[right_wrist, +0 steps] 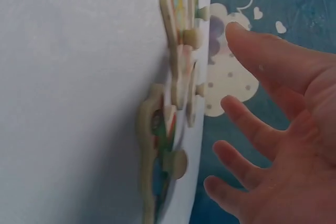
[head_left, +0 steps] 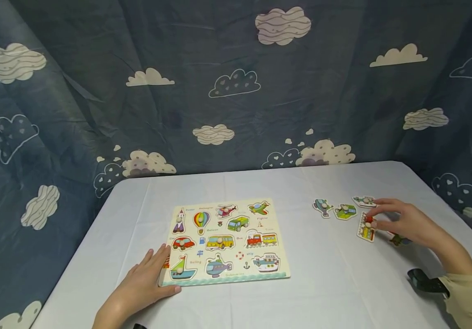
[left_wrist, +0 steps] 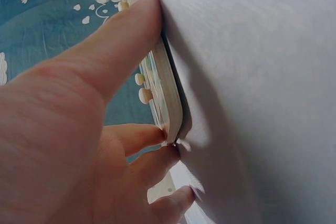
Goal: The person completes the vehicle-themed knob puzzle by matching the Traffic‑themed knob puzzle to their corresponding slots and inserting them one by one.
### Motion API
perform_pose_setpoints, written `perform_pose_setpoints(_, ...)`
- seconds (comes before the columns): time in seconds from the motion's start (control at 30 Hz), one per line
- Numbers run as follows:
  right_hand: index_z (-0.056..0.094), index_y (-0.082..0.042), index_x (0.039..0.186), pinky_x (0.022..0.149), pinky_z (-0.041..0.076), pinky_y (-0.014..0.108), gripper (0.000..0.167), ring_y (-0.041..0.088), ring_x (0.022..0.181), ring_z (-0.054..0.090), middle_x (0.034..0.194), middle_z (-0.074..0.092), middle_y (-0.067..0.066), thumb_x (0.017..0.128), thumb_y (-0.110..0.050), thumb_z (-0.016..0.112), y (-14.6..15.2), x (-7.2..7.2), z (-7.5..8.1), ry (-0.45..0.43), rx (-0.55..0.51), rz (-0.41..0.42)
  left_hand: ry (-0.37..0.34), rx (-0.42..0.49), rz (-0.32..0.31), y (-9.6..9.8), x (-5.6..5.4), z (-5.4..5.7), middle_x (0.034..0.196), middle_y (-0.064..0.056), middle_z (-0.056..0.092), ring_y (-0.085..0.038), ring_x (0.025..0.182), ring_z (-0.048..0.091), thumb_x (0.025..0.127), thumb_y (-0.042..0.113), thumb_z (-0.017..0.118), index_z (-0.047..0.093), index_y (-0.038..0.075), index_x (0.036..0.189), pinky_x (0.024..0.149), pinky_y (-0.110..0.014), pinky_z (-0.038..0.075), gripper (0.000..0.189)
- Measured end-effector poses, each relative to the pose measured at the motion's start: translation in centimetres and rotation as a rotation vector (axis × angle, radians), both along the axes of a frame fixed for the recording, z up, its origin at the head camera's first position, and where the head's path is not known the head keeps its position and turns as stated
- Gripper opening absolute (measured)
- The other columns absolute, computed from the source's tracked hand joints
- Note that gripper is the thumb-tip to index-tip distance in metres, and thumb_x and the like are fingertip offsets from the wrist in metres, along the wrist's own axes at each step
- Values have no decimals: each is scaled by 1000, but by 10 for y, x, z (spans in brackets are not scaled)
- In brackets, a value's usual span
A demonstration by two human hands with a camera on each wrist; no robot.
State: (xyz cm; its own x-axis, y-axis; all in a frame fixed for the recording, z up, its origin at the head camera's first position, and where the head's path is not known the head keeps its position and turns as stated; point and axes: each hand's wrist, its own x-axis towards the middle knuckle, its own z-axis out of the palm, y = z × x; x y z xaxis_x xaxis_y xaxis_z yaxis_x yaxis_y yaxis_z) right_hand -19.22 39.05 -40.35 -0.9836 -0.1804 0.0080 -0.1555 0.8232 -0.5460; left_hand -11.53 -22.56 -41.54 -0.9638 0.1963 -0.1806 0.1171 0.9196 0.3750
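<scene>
My left hand (head_left: 143, 278) lies at the near left corner of a wooden picture puzzle board (head_left: 238, 272). Its thumb touches the front edge and its straight fingers touch the left edge. In the left wrist view, round knobs (left_wrist: 145, 96) stick up from the board. On the right, my right hand (head_left: 410, 224) hovers over loose knobbed pieces, thumb and fingers apart. Nearest its fingertips is a red and yellow train piece (head_left: 366, 232). A dark multicoloured piece (head_left: 399, 239) lies partly hidden below the hand. In the right wrist view, the spread fingers (right_wrist: 252, 124) hold nothing.
A submarine piece (head_left: 322, 207), a green truck piece (head_left: 345, 211) and a ship piece (head_left: 363, 201) lie beyond the train piece. Everything rests on a white-covered table (head_left: 302, 301). A dark cloud-patterned curtain (head_left: 236, 109) hangs behind it.
</scene>
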Motion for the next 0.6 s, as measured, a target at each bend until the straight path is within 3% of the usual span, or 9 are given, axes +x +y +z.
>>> perform_pose_setpoints(0.27, 72, 1, 111, 91, 31, 73, 35, 64, 124, 31, 138, 39, 39, 85, -21, 78, 3, 0, -12, -16, -15, -4, 4, 8, -5, 1, 1, 0, 157, -17, 31, -49, 142, 22, 72, 62, 77, 33, 5, 153, 103, -71, 25, 109)
perform_pose_setpoints(0.6, 73, 1, 107, 91, 36, 71, 36, 63, 123, 32, 134, 42, 39, 82, -24, 80, -2, -1, -17, -36, 16, -41, 18, 5, -8, 1, 0, 0, 157, -17, 31, -49, 142, 22, 72, 61, 78, 33, 5, 153, 104, -70, 26, 108)
